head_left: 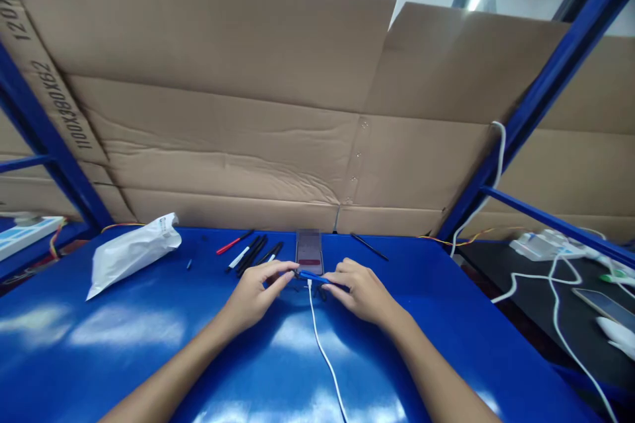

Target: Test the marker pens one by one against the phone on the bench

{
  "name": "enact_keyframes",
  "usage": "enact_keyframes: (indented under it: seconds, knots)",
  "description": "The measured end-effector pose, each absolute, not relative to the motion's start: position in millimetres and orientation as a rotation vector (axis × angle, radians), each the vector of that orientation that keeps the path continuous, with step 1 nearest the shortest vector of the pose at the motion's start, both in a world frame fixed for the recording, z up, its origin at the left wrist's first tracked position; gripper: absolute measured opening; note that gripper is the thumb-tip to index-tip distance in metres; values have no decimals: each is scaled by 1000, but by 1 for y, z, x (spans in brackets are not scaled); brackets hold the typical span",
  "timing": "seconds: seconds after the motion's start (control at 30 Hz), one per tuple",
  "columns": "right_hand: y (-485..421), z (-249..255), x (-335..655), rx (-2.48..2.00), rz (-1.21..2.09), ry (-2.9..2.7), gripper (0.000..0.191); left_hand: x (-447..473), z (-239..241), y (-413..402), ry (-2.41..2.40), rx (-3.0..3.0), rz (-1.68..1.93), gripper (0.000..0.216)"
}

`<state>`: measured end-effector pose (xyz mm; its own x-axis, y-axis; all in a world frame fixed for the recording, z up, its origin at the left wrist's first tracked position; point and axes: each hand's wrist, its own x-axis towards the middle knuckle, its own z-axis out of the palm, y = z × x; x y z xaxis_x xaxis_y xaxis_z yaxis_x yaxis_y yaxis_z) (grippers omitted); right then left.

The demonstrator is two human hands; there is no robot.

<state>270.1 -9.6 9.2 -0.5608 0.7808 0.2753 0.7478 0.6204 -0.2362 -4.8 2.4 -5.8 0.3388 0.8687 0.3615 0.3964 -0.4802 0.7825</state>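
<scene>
A blue pen [312, 276] is held level between my two hands, just over the blue shelf surface. My left hand [258, 293] pinches its dark left end between thumb and fingertips. On the other side, my right hand [361, 289] grips the right end, thumb below and fingers curled. Behind the pen lies a phone [309, 248], its lower part partly covered by the pen. A white cable [323, 350] is plugged in at the phone's near end and runs toward me. Small dark pieces [321, 292] lie under the pen, too blurred to name.
Left of the phone lie several black pens [253, 255] and a red pen [235, 242]. A single black pen [370, 246] rests at the right. A white plastic bag [133, 254] and a small blue cap [189, 264] are farther left. Cardboard [223, 112] and blue posts [526, 119] surround the surface.
</scene>
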Motion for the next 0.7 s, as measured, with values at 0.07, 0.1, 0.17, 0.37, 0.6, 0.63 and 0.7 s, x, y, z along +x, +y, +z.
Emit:
enact_keyframes:
  seconds: [0.07,0.1,0.17,0.37,0.6,0.63,0.7]
  knots:
    - [-9,9,271,-1223,103,-2513,25,-5,-6,2,1099,2058,1044,31]
    - [-9,9,272,-1221,86,-2527,26,-5,-6,2,1094,2067,1031,31]
    - [-9,11,271,-1217,58,-2558,27,-6,-5,2,1078,2087,1015,31]
    - [-10,16,270,-1194,38,-2600,30,-6,-2,1,1093,2104,1007,30]
    - [-12,14,269,-1219,81,-2551,29,-10,2,2,1083,2093,1002,30]
    - [-12,14,269,-1221,90,-2546,30,-11,3,2,1091,2092,999,30]
    - [-12,16,268,-1218,103,-2543,31,-13,5,3,1098,2090,989,29]
